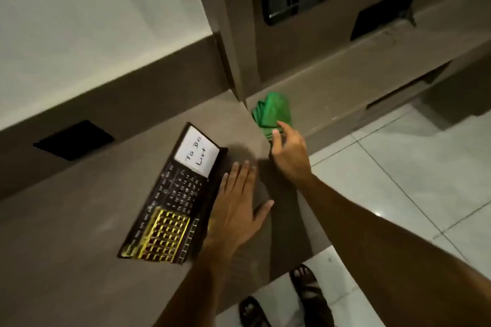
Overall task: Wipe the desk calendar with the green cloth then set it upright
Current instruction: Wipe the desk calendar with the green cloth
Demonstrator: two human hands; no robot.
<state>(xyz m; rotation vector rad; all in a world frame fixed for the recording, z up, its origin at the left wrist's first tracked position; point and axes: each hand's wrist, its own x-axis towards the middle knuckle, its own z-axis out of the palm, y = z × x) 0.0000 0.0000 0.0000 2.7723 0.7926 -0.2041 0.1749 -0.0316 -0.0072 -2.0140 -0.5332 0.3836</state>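
The desk calendar [174, 199] lies flat on the brown counter [79, 220]; it is black with gold grids and a white "To Do List" card at its far end. My left hand [239, 210] rests flat on the counter with fingers spread, against the calendar's right edge. The green cloth [272, 113] lies crumpled on a lower ledge past the counter's corner. My right hand [289, 156] reaches over that corner, fingers apart, with its fingertips touching the cloth's near edge.
A dark rectangular cutout [74, 139] sits in the counter at the left, by the white wall. A brown vertical panel [233, 34] rises behind the cloth. White tiled floor [411, 167] lies to the right, with my sandalled feet [305, 289] below the counter edge.
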